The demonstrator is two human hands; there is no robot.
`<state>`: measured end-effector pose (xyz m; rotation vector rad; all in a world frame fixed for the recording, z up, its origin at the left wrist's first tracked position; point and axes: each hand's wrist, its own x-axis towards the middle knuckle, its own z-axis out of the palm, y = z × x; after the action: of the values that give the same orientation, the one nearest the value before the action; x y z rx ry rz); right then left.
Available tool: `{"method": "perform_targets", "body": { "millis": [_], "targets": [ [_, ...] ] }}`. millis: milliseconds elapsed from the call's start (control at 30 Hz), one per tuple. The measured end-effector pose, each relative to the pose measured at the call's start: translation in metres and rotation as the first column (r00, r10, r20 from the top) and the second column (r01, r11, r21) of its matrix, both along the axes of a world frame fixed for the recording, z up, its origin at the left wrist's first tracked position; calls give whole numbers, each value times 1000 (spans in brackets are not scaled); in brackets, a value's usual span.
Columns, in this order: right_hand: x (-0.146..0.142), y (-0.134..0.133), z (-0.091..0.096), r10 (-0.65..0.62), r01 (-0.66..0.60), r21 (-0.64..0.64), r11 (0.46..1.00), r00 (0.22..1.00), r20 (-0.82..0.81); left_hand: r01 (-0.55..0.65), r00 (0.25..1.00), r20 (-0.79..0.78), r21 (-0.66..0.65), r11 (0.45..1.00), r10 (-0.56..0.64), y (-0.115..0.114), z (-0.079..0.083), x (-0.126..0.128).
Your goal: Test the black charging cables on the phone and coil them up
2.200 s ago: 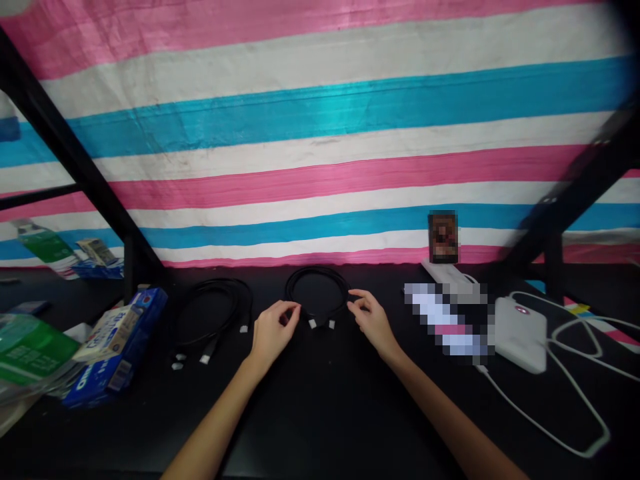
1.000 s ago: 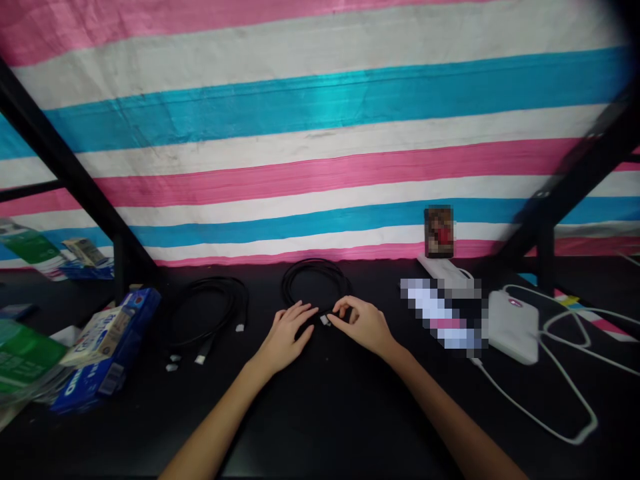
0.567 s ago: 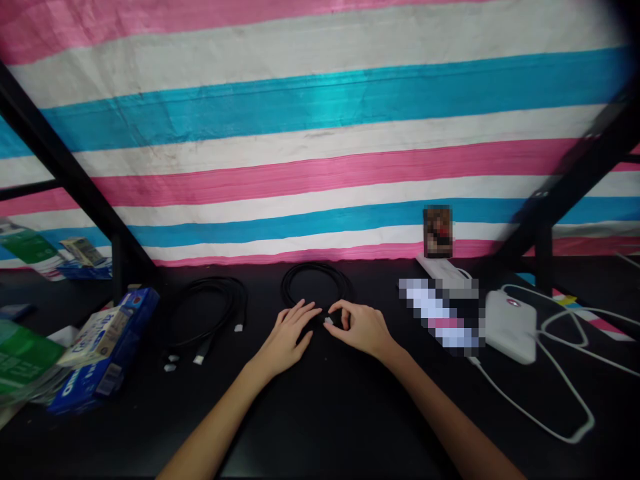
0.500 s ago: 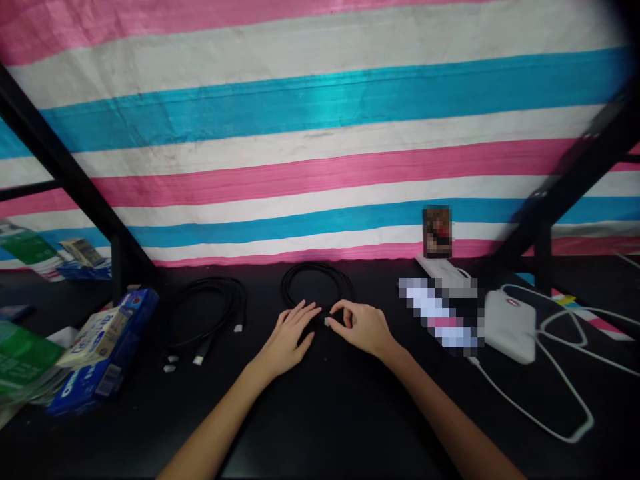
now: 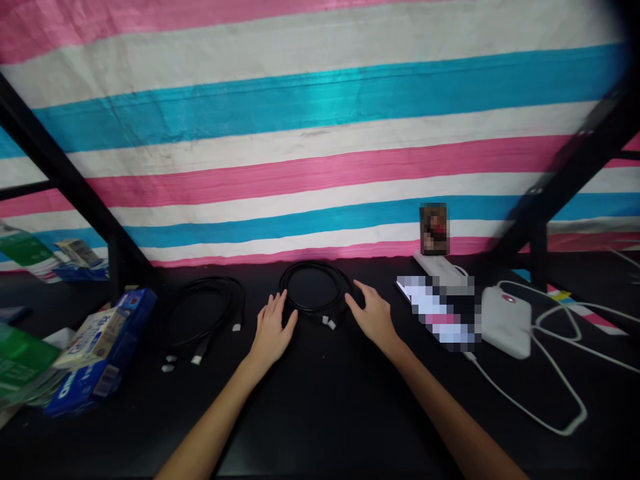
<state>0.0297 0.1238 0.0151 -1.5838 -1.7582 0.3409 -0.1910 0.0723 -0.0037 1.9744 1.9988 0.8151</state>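
A black cable coiled into a ring (image 5: 313,289) lies on the black table (image 5: 320,400), its two light-tipped plugs (image 5: 329,323) at the front of the coil. My left hand (image 5: 273,327) rests flat just left of the coil, fingers stretched out. On the coil's right side my right hand (image 5: 373,315) lies open, fingertips at or near the ring. Neither hand holds anything.
A second, looser black cable (image 5: 210,313) lies to the left. Blue snack boxes (image 5: 95,353) and green packets sit at the far left. A white power bank (image 5: 506,321) with white cords (image 5: 550,393) is on the right. A striped tarp (image 5: 320,133) hangs behind, crossed by black frame bars.
Both hands were pinched together at the cable plugs; now they have let go and spread apart to either side of the coil, fingers open. The plugs lie free on the table.
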Motion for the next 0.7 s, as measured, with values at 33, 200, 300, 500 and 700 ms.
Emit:
{"method": "perform_targets", "body": {
  "millis": [33, 200, 300, 500, 700],
  "targets": [
    [0, 1, -3, 22, -22, -20, 1000, 1000, -12, 15, 1000, 1, 4, 1000, -15, 0, 0, 1],
    [-5, 3, -8, 117, -124, -44, 991, 984, -138, 48, 999, 13, -17, 999, -48, 0, 0, 5],
    [-7, 1, -7, 160, -169, -37, 985, 970, -183, 50, 999, 22, -41, 998, -49, 0, 1, 4],
    [-7, -5, -3, 245, -246, -42, 968, 969, -36, -7, 1000, -7, 42, 999, 7, 1, 11, -2],
    [-4, -9, -4, 607, -604, -69, 794, 779, 156, -295, 902, -234, 282, 913, 364, -3, 37, -33]
  ]
}}
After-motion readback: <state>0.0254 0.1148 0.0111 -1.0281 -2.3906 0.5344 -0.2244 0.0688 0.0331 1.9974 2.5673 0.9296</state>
